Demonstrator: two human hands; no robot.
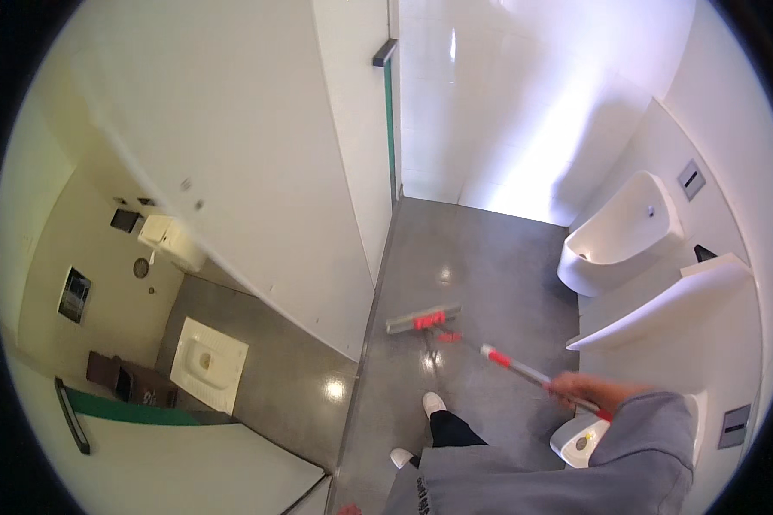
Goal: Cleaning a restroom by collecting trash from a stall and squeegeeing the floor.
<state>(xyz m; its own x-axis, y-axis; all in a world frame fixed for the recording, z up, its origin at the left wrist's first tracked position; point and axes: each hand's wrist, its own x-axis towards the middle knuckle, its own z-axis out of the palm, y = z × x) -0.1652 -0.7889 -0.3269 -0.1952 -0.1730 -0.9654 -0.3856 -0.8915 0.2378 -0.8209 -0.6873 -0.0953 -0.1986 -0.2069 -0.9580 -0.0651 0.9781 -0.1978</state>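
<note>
My right hand point(572, 388) grips the grey and red pole of a squeegee-type floor mop point(427, 318), near the pole's red end. The pole runs up and left from my hand to the wide grey head with its red centre clamp, which is at the grey tiled floor point(483, 257) ahead of my feet. At the bottom edge only a small part of my left hand point(350, 510) shows; whether it holds anything is hidden. My white shoes stand on the floor below the mop head.
Two white urinals point(625, 225) line the right wall, with a white divider point(663, 306) between them. On the left, an open cubicle holds a squat toilet point(209, 364), a dark bin point(145, 386) and partition panels point(245, 129). A white tiled wall point(489, 109) closes the far end.
</note>
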